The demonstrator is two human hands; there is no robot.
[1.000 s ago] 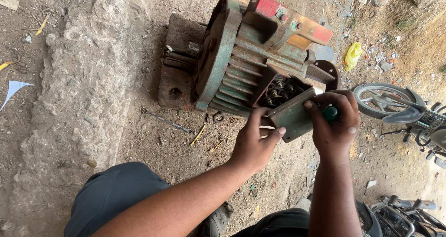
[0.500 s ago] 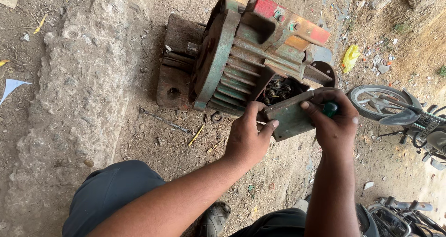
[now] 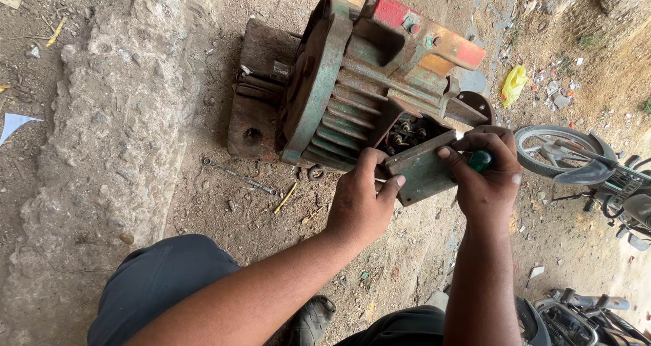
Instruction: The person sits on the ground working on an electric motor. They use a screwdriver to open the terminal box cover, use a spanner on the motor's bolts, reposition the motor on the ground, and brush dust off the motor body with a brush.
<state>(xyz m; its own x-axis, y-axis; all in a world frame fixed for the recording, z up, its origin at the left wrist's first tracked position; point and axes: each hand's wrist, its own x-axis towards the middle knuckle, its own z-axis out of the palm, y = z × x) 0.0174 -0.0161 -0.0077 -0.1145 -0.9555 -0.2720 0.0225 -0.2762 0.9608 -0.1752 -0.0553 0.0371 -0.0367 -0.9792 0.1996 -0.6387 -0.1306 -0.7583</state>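
Observation:
A big green finned electric motor (image 3: 352, 88) with red-painted parts lies on a rusty base plate (image 3: 254, 108) on dirt ground. Its terminal box is uncovered, showing bolts and wires (image 3: 405, 134). My left hand (image 3: 359, 200) grips the near edge of the grey-green metal cover plate (image 3: 424, 169), held just in front of the terminal box. My right hand (image 3: 485, 173) holds the plate's other edge together with a green-handled screwdriver (image 3: 480, 159); only the handle shows.
A spanner (image 3: 239, 176) and a thin yellow stick (image 3: 285, 198) lie on the dirt below the motor. A rough concrete slab (image 3: 112, 129) runs down the left. A motorcycle's front wheel (image 3: 553, 155) stands at right; a yellow bag (image 3: 513, 85) lies beyond. My knees fill the bottom.
Both hands have shifted slightly with the cover plate, keeping it at the terminal box opening. The motor has not moved.

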